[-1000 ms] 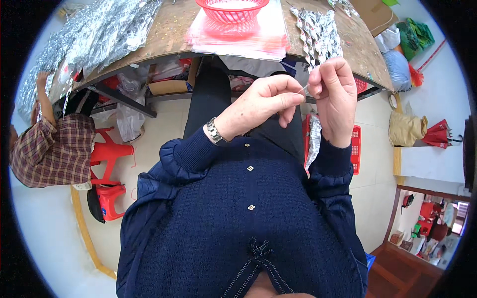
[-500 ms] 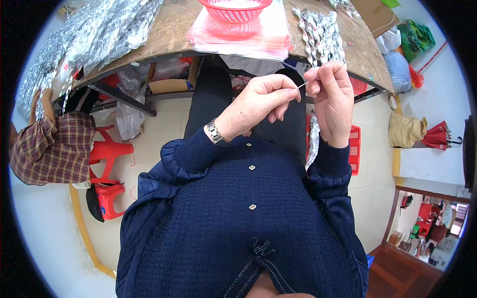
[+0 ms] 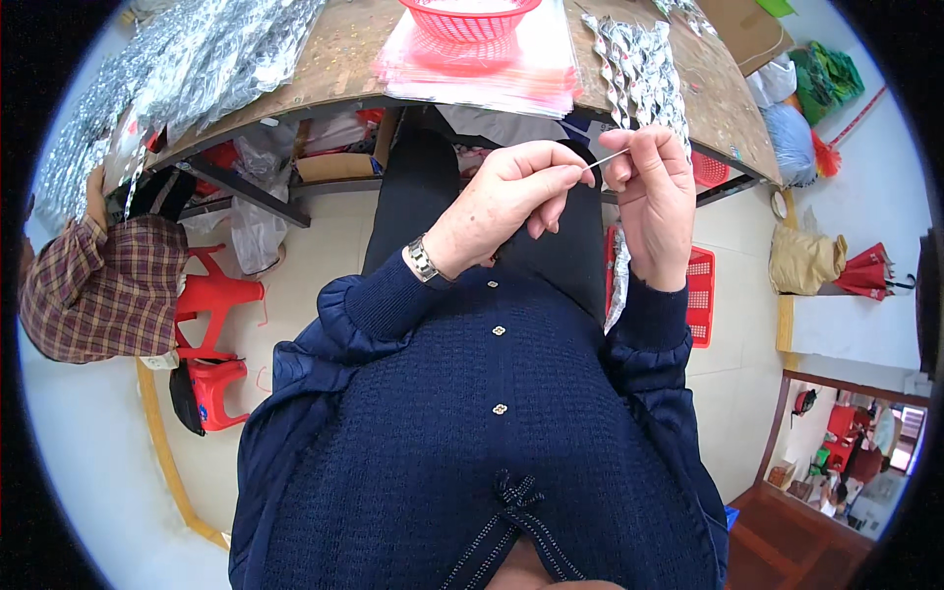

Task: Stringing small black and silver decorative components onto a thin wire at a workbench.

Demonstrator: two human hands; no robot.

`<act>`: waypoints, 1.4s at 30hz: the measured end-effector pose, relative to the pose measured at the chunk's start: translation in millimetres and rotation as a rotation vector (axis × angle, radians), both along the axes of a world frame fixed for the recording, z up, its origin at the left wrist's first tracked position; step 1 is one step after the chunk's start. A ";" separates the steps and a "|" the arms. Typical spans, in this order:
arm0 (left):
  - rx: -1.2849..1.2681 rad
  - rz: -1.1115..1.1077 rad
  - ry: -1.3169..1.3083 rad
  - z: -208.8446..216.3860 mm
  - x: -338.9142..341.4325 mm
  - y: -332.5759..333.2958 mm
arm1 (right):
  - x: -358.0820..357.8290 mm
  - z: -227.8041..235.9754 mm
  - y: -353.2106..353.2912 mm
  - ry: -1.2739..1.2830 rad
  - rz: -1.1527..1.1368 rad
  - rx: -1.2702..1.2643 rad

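Broadly, worktop: brown wooden worktop across the top of the view, its near edge beyond both hands.
Left-hand pile: large heap of silver twisted foil strips, well apart from the fingers.
Middle stack: flat pile of pinkish clear plastic sheets, ahead of the hands, with a round red plastic mesh basket on top.
Right-hand bundle: silver twisted foil strips laid lengthwise, just past the right fingertips, so the right hand is the nearer one.
Left hand: bare hand with a metal watch, reaching rightward; its grip is thumb and finger pressed together on the strand's lower end.
Right hand: bare, raised, palm turned inward; its grip looks pinched on the upper end, though the fingers partly hide the contact.
Strand: short, thin, pale, straight strand bridging the two grips in front of the worktop edge; its long axis slants up from left to right. Thread, wire or needle: cannot tell.
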State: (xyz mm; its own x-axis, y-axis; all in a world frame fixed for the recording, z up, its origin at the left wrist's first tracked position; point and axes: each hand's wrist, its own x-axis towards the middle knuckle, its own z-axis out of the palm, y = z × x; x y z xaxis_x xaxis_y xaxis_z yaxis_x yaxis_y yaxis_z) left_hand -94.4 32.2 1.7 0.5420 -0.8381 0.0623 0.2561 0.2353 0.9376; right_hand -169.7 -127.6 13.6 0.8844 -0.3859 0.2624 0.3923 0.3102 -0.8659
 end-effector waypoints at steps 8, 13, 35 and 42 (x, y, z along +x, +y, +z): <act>0.031 0.014 0.014 -4.7 -0.5 -0.9 | -0.4 -6.9 0.0 0.010 0.023 0.037; -0.020 -0.032 0.090 -11.1 -0.5 -2.2 | 0.0 -9.3 -3.2 0.001 0.050 0.120; 0.058 0.141 0.027 -9.8 15.7 -6.2 | 2.5 -2.7 -2.1 0.113 -0.249 -0.308; 0.095 0.116 -0.010 -12.4 21.8 -11.1 | -1.0 3.3 -3.9 0.122 -0.189 -0.528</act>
State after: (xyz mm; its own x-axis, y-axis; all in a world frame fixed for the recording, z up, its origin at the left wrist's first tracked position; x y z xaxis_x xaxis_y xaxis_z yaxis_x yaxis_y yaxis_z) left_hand -72.6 21.1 -10.7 0.6351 -0.7724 -0.0087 0.2227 0.1723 0.9595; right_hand -170.7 -131.5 16.9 0.8488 -0.3848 0.3625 0.2861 -0.2421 -0.9271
